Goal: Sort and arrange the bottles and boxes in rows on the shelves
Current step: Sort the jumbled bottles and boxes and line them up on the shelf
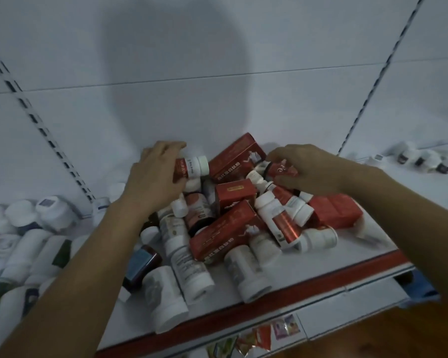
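Note:
A jumbled pile of white bottles and red boxes lies on the white shelf [321,270]. My left hand [153,177] grips a small white bottle with a red label [192,167] at the pile's back left. My right hand [305,166] holds a dark bottle with a red label [279,170] at the back right. Between the hands leans a long red box [233,157]. A second long red box [223,232] lies across the middle. A smaller red box [234,193] sits behind it, and another red box [334,210] lies on the right.
Several white bottles [31,236] crowd the shelf section on the left. More small bottles [424,156] stand far right behind a slotted upright. The shelf's front edge carries a red strip [308,288]. Packets [264,334] hang on the shelf below.

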The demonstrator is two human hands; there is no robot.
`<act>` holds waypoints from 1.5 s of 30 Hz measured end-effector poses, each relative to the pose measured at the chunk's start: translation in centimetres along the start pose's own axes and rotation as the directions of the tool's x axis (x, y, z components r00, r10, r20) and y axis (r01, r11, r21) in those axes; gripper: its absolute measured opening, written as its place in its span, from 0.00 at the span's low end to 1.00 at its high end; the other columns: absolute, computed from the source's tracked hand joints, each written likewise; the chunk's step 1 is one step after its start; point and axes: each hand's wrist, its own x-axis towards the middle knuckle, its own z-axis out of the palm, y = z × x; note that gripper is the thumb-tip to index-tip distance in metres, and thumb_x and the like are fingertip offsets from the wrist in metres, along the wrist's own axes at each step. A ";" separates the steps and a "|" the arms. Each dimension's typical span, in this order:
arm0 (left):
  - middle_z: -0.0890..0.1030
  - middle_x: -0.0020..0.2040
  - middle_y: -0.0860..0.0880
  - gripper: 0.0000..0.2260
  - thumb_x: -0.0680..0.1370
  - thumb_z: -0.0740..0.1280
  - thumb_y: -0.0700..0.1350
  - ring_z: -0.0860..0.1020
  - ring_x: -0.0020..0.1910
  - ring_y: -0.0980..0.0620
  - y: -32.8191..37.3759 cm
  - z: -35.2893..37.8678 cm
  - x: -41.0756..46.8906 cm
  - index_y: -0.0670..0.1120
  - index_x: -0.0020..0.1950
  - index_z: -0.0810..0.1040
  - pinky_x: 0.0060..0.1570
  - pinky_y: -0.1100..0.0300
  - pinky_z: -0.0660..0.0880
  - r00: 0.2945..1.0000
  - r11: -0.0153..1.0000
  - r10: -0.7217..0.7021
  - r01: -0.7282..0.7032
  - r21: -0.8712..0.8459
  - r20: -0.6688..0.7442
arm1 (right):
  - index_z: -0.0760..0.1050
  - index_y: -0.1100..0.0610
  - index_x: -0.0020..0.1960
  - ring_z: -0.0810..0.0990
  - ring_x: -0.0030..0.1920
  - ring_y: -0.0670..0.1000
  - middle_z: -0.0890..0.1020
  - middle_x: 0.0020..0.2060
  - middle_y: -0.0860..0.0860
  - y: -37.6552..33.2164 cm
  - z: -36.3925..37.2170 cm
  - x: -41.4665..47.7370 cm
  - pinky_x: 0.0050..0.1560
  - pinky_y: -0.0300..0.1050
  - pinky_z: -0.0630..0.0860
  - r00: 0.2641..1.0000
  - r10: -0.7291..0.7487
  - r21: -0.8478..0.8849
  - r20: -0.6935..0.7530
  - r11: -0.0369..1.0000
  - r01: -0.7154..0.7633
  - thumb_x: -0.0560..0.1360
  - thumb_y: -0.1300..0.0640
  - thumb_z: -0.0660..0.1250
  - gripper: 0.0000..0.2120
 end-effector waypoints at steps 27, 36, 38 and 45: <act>0.82 0.50 0.60 0.21 0.70 0.79 0.49 0.81 0.49 0.60 2.3 1.2 -4.1 0.58 0.59 0.74 0.54 0.51 0.80 0.968 0.759 -0.243 0.147 -0.634 -0.067 | 0.75 0.44 0.50 0.70 0.63 0.54 0.69 0.48 0.42 -0.6 5.2 3.1 0.64 0.61 0.68 0.967 -0.230 -0.099 0.108 0.966 0.241 0.76 0.44 0.67 0.06; 0.81 0.55 0.58 0.24 0.72 0.79 0.47 0.80 0.54 0.61 3.4 2.3 -4.6 0.55 0.64 0.73 0.56 0.55 0.79 0.984 0.777 -0.169 0.100 -0.622 -0.052 | 0.76 0.42 0.59 0.78 0.50 0.44 0.80 0.51 0.40 0.0 4.8 -1.7 0.50 0.47 0.78 0.948 -0.273 -0.049 0.161 0.958 0.284 0.66 0.26 0.66 0.29; 0.81 0.56 0.58 0.24 0.72 0.78 0.48 0.80 0.54 0.62 4.0 2.3 -4.4 0.53 0.65 0.73 0.55 0.59 0.77 0.988 0.781 -0.146 0.085 -0.619 -0.048 | 0.74 0.42 0.64 0.78 0.51 0.44 0.80 0.53 0.40 -0.1 5.1 -2.2 0.50 0.46 0.78 0.941 -0.264 -0.082 0.214 0.955 0.286 0.61 0.24 0.69 0.36; 0.81 0.54 0.59 0.23 0.73 0.78 0.46 0.80 0.51 0.66 4.7 2.7 -4.0 0.54 0.65 0.73 0.51 0.64 0.76 0.986 0.769 -0.155 0.087 -0.633 -0.053 | 0.74 0.47 0.57 0.77 0.45 0.47 0.80 0.50 0.44 -1.0 5.1 -3.2 0.44 0.46 0.77 0.938 -0.251 -0.155 0.239 0.944 0.292 0.61 0.29 0.75 0.33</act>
